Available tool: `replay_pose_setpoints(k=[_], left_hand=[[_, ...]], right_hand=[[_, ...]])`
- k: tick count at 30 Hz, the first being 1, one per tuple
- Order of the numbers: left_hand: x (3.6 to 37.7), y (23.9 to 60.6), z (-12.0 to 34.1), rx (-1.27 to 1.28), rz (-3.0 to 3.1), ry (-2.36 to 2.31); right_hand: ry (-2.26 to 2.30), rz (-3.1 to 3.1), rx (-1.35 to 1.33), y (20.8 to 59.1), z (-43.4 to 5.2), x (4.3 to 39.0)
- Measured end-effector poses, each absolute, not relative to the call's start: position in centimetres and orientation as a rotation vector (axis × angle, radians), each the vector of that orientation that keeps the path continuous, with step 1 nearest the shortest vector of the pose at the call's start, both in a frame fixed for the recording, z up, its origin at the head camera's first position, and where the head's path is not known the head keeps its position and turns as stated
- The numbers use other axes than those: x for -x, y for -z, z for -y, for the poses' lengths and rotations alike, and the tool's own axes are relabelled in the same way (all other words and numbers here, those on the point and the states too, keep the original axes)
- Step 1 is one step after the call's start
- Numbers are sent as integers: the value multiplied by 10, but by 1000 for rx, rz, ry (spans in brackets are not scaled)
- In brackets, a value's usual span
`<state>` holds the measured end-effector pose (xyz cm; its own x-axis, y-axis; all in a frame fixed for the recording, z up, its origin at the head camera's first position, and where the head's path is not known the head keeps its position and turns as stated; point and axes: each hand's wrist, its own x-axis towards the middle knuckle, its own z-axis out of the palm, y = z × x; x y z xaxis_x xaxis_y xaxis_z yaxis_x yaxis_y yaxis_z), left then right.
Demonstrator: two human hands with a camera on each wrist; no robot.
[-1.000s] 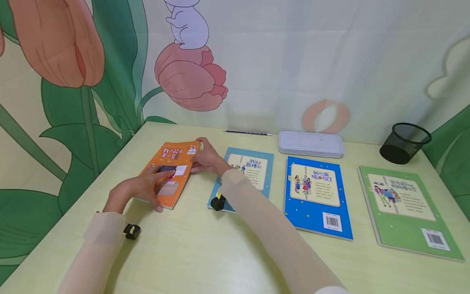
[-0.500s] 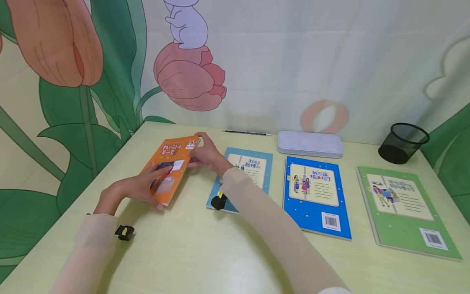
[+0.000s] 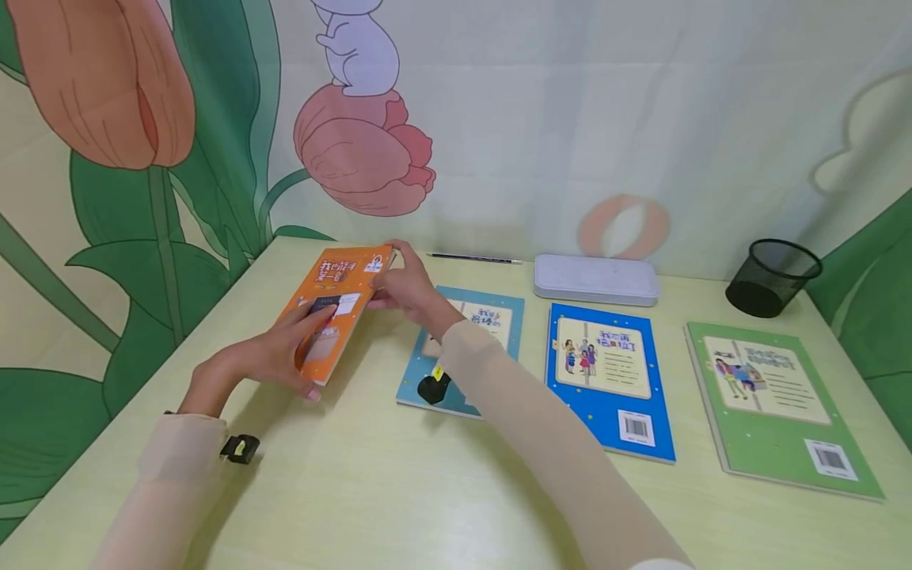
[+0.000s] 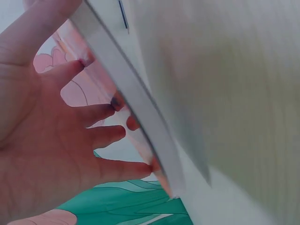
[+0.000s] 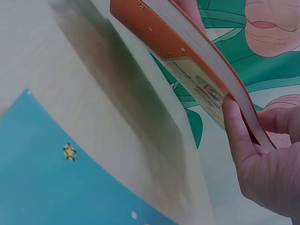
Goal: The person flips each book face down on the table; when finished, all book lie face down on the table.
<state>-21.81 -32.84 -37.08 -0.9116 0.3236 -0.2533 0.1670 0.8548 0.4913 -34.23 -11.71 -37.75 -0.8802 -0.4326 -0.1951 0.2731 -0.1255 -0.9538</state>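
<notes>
An orange book (image 3: 344, 294) is tilted up off the yellow table (image 3: 385, 491) at the far left, its right edge raised. My left hand (image 3: 281, 356) holds its lower part, fingers spread on the cover and thumb under the bottom edge. My right hand (image 3: 406, 291) grips the book's upper right corner. In the left wrist view the left hand's fingers (image 4: 101, 136) lie against the cover beside the book's page edge (image 4: 133, 101). In the right wrist view the right hand's thumb (image 5: 236, 126) pinches the orange book (image 5: 187, 42) by its edge, above the table.
A teal book (image 3: 492, 317), a blue book (image 3: 606, 372) and a green book (image 3: 769, 404) lie in a row to the right. Behind them lie a white case (image 3: 594, 279), a pencil (image 3: 473, 258) and a black mesh cup (image 3: 773, 277). A painted wall bounds the table's far and left sides.
The orange book lay almost flat one second ago. Its right side has since risen off the table, with both hands still on it.
</notes>
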Motion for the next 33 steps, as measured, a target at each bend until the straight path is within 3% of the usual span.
replay_pose_setpoints(k=[14,25,33], left_hand=[[215,360,303,-382,-2953,-574],[208,354,278,-906,-3251,-384],[205,354,265,-1015,-3290,-311]], right_hand=[[2149,-1579,144,348,87,347],[2152,-1568,152,330,68,347],[2132,-1598,155,326,60,347]])
